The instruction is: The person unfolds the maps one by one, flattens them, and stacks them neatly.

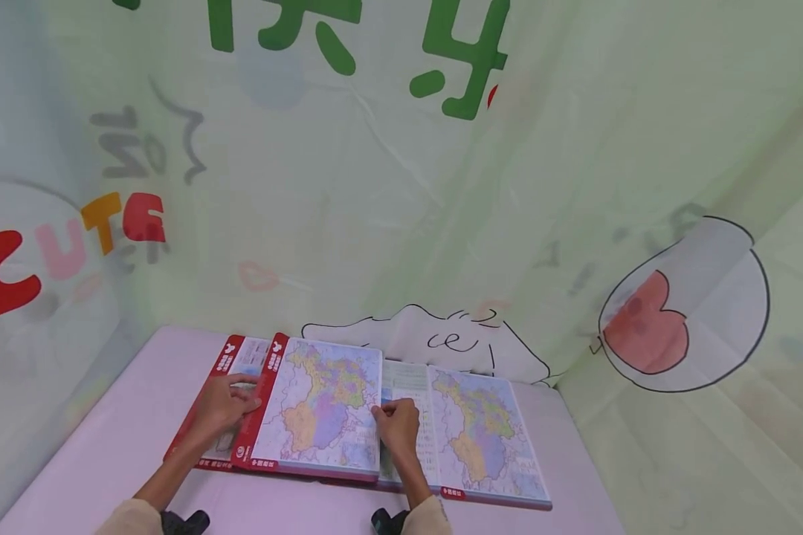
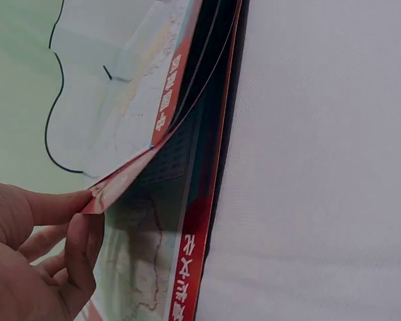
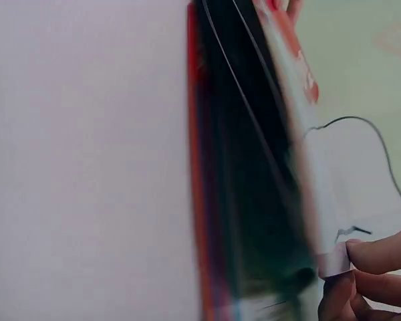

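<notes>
A printed map sheet [image 1: 324, 401] with a red strip down its left side is held by both hands. My left hand [image 1: 224, 405] pinches its red left edge; in the left wrist view, thumb and fingers grip a raised red corner [image 2: 97, 200]. My right hand [image 1: 399, 423] pinches the opposite edge, and the right wrist view shows a pale corner [image 3: 335, 263] between thumb and fingers. The held sheet is raised, with a dark gap under it. Below lie a red-edged sheet [image 1: 249, 353] on the left and a second map panel [image 1: 488, 435] on the right.
The sheets lie on a pale pink-white tabletop [image 1: 254, 501]. A light green cloth curtain [image 1: 308, 223] with printed letters and drawings hangs behind and at both sides. Between the maps shows a column of small green text [image 1: 411, 386].
</notes>
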